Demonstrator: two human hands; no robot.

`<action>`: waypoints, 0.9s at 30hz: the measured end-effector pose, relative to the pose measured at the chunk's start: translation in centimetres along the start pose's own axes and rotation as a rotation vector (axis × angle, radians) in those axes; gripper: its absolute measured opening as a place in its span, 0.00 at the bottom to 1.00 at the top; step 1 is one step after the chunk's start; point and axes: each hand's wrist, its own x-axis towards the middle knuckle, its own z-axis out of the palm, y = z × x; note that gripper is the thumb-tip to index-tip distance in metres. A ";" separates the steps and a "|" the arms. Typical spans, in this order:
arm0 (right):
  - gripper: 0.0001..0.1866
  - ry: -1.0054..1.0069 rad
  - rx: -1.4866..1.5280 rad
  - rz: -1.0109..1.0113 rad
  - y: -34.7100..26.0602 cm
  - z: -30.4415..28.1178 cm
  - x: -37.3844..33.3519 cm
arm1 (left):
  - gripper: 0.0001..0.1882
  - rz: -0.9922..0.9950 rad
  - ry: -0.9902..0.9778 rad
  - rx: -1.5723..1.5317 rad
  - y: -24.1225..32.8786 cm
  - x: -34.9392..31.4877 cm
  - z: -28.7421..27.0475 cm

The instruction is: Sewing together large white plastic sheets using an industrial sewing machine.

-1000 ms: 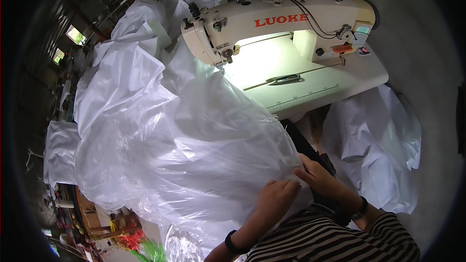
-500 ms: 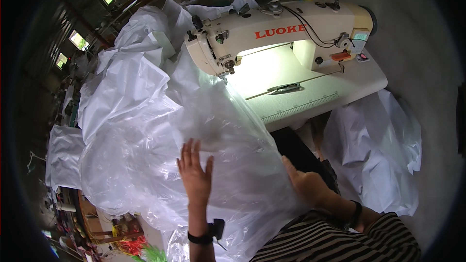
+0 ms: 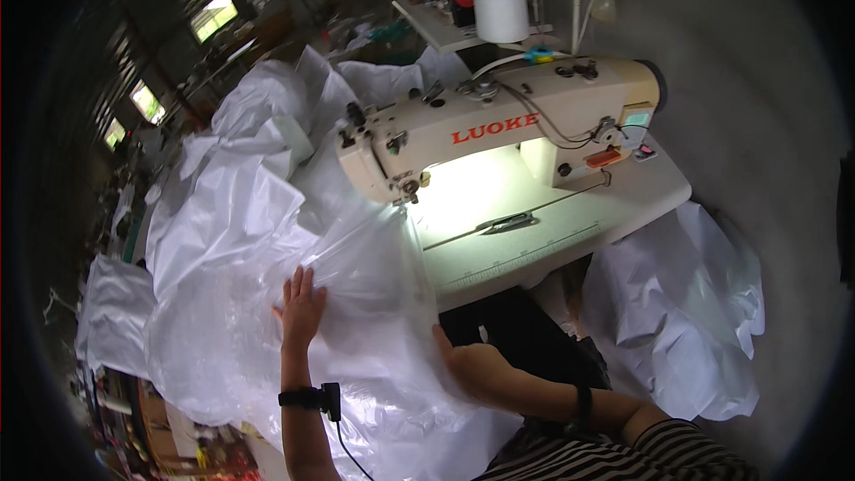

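A large, thin, translucent white plastic sheet (image 3: 356,338) lies in loose folds across the left and middle. Its right edge runs up to the needle area of a cream sewing machine (image 3: 481,129), whose lamp lights the bed. My left hand (image 3: 303,307) rests palm down on the sheet, fingers apart, below and left of the needle. At the sheet's right edge, just below the front of the machine bed, my right hand (image 3: 472,365) holds the plastic with its index finger stretched along the edge. The pinch under that hand is partly hidden.
Small metal snips (image 3: 508,224) lie on the machine bed (image 3: 552,232). A white thread cone (image 3: 500,14) stands behind the machine. More white sheeting (image 3: 681,321) hangs at the right. A bunched white pile (image 3: 240,178) rises at the left, beside a cluttered workshop.
The view has shifted, so the machine appears lower. Both my hands have moved left and nearer the needle; the left now presses on the sheet, which is drawn into creases toward the needle.
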 end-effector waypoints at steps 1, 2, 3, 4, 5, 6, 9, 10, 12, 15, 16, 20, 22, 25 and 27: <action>0.40 -0.040 -0.002 0.039 0.3 -0.2 1.0 | 0.31 -0.032 -0.021 -0.004 -0.2 1.1 0.1; 0.39 0.017 -0.050 0.043 0.7 -0.3 2.2 | 0.31 -0.056 -0.020 -0.007 -0.3 2.2 0.1; 0.39 0.040 -0.127 0.043 0.8 -0.3 3.2 | 0.31 -0.053 -0.040 0.003 -0.6 3.2 0.1; 0.36 0.042 -0.168 0.063 1.1 -0.3 4.1 | 0.31 -0.048 -0.038 0.002 -0.8 4.1 0.1; 0.36 0.054 -0.158 0.079 1.5 -0.3 5.1 | 0.32 -0.059 -0.031 0.008 -1.1 4.9 0.0; 0.34 0.119 -0.131 0.101 2.2 -0.3 6.2 | 0.32 -0.044 -0.037 0.003 -1.4 5.7 0.0; 0.30 0.160 -0.049 0.174 4.1 -0.4 8.5 | 0.32 -0.053 -0.034 -0.027 -2.6 8.4 0.6; 0.30 0.132 -0.001 0.181 4.7 -0.5 9.2 | 0.33 -0.063 -0.030 -0.020 -3.3 9.2 1.0; 0.31 0.104 0.045 0.192 5.6 -1.1 10.5 | 0.34 -0.079 0.021 -0.008 -4.8 10.9 2.1; 0.30 0.080 0.002 0.191 6.2 -2.3 12.5 | 0.33 -0.064 0.034 -0.030 -7.0 13.3 2.6; 0.34 0.041 0.026 0.183 6.4 -2.8 13.1 | 0.33 -0.073 0.009 -0.036 -7.3 13.9 2.1; 0.38 0.007 0.099 0.180 7.2 -3.3 13.1 | 0.31 0.142 0.014 -0.101 -5.8 12.7 -1.3; 0.33 0.144 0.240 0.170 7.6 -2.9 11.5 | 0.28 0.223 0.036 -0.249 -3.7 9.2 -2.6; 0.33 0.401 0.679 0.146 7.6 -1.9 7.9 | 0.28 0.447 0.110 -0.328 -1.4 0.8 -1.4; 0.38 0.263 1.094 0.251 7.4 -1.2 4.9 | 0.28 0.341 0.126 -0.025 -1.0 -3.9 -0.6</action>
